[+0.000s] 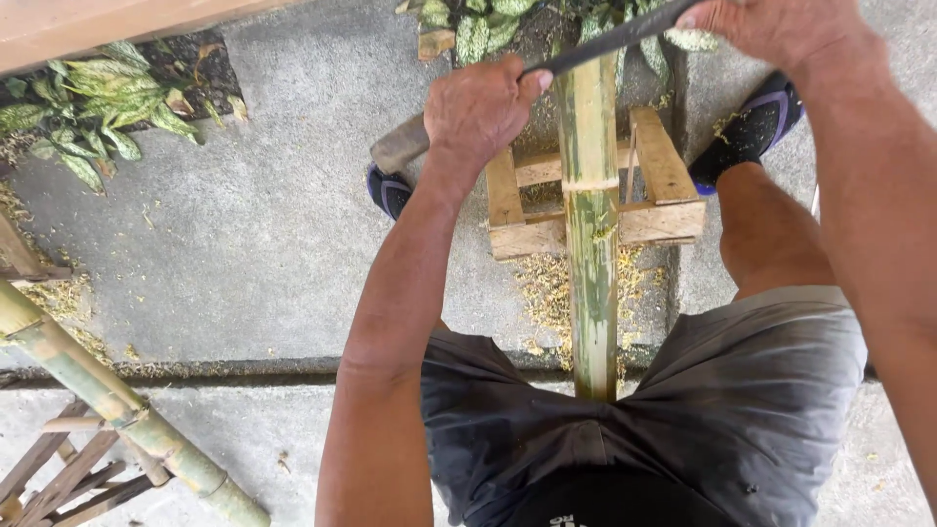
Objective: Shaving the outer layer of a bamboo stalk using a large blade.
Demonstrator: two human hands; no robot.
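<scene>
- A long bamboo pole (592, 224) is laid lengthwise between the person's legs, its far part resting on a small wooden stand (664, 185).
- Its skin is seen as mottled green and pale yellow, scraped in streaks, with a node ring near the stand.
- A dark blade (605, 44) is held across the pole.
- The left hand (480, 105) is clenched round the blade's handle.
- The right hand (771, 29) is closed over the blade's far end.
- Shavings (547, 293) are scattered on the concrete below.
</scene>
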